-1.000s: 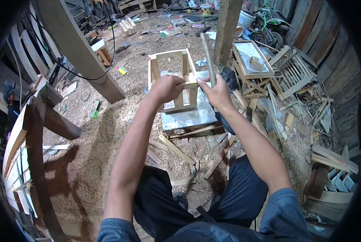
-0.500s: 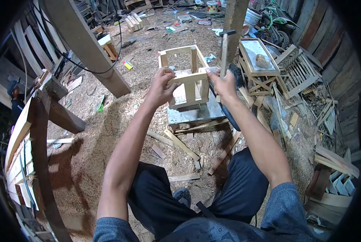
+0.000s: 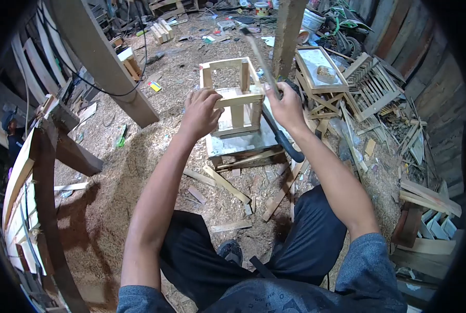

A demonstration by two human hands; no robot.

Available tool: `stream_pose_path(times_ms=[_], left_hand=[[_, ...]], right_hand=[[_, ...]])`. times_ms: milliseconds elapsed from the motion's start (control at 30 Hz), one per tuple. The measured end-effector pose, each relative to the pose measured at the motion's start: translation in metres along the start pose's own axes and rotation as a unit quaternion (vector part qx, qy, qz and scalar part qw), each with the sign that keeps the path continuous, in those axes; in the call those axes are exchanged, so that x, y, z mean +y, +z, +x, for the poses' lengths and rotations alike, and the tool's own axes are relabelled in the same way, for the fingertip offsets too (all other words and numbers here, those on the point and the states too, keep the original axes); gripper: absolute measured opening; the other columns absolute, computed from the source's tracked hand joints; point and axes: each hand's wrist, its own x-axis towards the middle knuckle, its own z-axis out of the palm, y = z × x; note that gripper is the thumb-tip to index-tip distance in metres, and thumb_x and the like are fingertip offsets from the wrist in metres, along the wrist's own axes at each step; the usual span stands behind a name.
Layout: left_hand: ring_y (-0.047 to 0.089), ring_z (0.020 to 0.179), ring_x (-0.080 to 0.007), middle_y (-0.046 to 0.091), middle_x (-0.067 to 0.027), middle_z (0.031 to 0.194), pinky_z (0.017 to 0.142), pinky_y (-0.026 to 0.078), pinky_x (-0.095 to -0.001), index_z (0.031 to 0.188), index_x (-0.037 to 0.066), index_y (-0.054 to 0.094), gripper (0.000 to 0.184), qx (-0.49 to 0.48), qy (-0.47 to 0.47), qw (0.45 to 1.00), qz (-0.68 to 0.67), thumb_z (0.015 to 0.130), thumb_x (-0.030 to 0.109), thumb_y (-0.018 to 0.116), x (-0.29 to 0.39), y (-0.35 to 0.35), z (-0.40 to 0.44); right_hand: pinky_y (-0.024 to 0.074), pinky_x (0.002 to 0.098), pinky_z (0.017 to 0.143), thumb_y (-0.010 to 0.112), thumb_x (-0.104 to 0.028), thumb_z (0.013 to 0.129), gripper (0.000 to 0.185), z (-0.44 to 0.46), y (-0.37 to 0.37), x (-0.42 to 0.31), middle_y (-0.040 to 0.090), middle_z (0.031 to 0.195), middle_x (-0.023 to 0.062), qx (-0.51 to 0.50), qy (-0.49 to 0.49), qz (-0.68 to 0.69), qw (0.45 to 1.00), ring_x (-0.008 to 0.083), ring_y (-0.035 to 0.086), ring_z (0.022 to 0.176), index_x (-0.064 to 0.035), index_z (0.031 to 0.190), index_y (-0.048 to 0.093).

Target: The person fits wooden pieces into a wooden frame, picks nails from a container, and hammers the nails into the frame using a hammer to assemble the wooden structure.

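A small pale wooden frame point(image 3: 236, 100) with upright posts and rails stands on a low bench point(image 3: 243, 144) in front of me. My left hand point(image 3: 200, 110) is closed on the left end of its near top rail. My right hand point(image 3: 285, 106) grips the wooden handle of a hammer point(image 3: 259, 55) by the frame's near right corner. The hammer's dark head is up, tilted away to the left. Whether the right fingertips also touch the frame I cannot tell. A dark curved tool handle point(image 3: 289, 147) sticks out at the bench's right side, below my right hand.
Wood shavings and offcuts point(image 3: 227, 185) cover the floor. Thick posts point(image 3: 108, 68) rise at left and behind the frame. A framed tray point(image 3: 321, 70) on a stand and slatted pieces point(image 3: 373, 94) are at right. A curved wooden piece point(image 3: 22, 177) is near left; another person point(image 3: 15, 133) is beyond.
The hammer has swung from nearly upright to a leftward tilt, its head moving left and away. My left hand stays on the frame. The whole view has shifted slightly.
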Motion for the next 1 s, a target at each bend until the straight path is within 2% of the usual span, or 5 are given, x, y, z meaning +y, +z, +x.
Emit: stream_pose_path(times_ms=[267,500,600,767,1000], left_hand=[[0.061,0.1,-0.0352,0.066,-0.015,0.104,0.089,0.048,-0.043,0.108,0.004,0.065,0.022,0.129,0.017,0.98,-0.148,0.086,0.009,0.068,0.064,0.01,0.051],[0.066,0.087,-0.0344,0.068,-0.0177,0.092,0.078,0.052,-0.0404,0.099,0.002,0.068,0.015,0.003,0.078,0.954,-0.288,0.084,0.004,0.065,0.124,0.098,0.078],[0.069,0.086,-0.0335,0.07,-0.0179,0.091,0.078,0.053,-0.0402,0.098,0.002,0.069,0.015,-0.059,0.003,0.952,-0.3,0.084,0.005,0.064,0.141,0.158,0.089],[0.071,0.083,-0.0362,0.071,-0.0204,0.09,0.077,0.055,-0.0413,0.093,0.0,0.07,0.014,-0.086,-0.076,0.933,-0.34,0.083,0.008,0.064,0.167,0.242,0.113],[0.072,0.088,-0.0256,0.074,-0.0162,0.092,0.081,0.055,-0.0365,0.102,0.001,0.072,0.018,-0.101,-0.168,0.911,-0.363,0.089,0.013,0.067,0.209,0.297,0.11]], right_hand=[[0.0487,0.0456,0.088,0.066,-0.027,0.089,0.032,0.004,-0.016,0.019,0.067,0.098,0.0243,0.037,0.045,0.03,0.998,0.0393,0.065,0.099,0.0022,0.102,0.062],[0.0515,0.0457,0.084,0.069,-0.023,0.087,0.032,-0.009,-0.109,0.112,0.07,0.098,0.025,0.007,0.071,-0.124,0.99,0.0411,0.068,0.095,0.002,0.106,0.065],[0.051,0.0487,0.085,0.067,-0.019,0.087,0.029,-0.047,-0.111,0.15,0.068,0.098,0.0272,0.012,0.172,-0.146,0.974,0.0439,0.067,0.094,0.003,0.107,0.065],[0.0492,0.0533,0.084,0.058,-0.007,0.086,0.02,-0.093,-0.099,0.238,0.065,0.092,0.0305,0.043,0.163,-0.118,0.979,0.0495,0.063,0.094,0.0033,0.102,0.061],[0.0487,0.0535,0.086,0.061,-0.005,0.085,0.02,-0.102,-0.104,0.3,0.065,0.096,0.0312,0.003,0.244,-0.114,0.963,0.0486,0.063,0.096,0.0059,0.102,0.06]])
